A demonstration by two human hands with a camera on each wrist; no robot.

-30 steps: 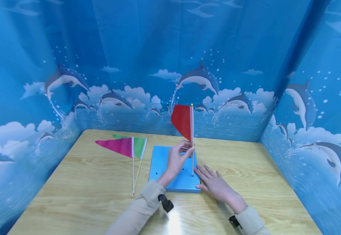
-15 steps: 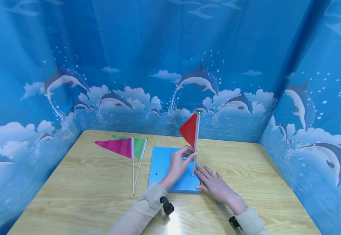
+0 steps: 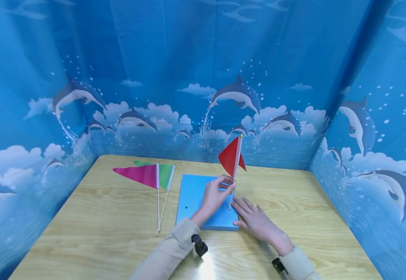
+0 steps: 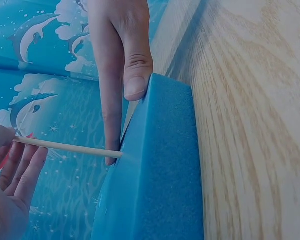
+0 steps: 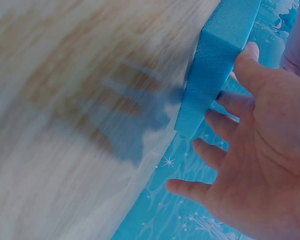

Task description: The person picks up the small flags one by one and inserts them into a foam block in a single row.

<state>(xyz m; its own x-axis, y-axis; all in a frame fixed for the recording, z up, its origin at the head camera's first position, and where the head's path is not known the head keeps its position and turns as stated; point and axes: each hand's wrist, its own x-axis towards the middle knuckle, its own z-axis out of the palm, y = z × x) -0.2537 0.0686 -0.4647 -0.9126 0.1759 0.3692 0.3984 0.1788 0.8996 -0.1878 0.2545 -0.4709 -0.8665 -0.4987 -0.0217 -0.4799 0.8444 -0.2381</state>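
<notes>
My left hand point(image 3: 214, 198) pinches the thin wooden stick point(image 4: 70, 147) of a small red flag point(image 3: 229, 158) between thumb and fingers, below the cloth. The stick leans to the right, and its foot meets the top of a blue foam block point(image 3: 192, 188) close to the block's right edge. Whether the foot sits inside a hole is hard to tell. With fingers straight and spread, my right hand point(image 3: 257, 221) rests at that same edge, its thumb and some fingertips touching the foam point(image 5: 215, 65). A small dark hole point(image 3: 186, 207) shows at the block's left.
To the left, a magenta pennant point(image 3: 140, 174) and a green pennant point(image 3: 167, 175) lie on the wooden table point(image 3: 94, 217), their sticks crossing near the lower ends. A blue dolphin-print curtain point(image 3: 175, 58) encloses the table's back and sides.
The left hand has moved slightly right and down. The red flag's top has tipped from upright to the right and dropped lower, while the stick's foot and the right hand have stayed put.
</notes>
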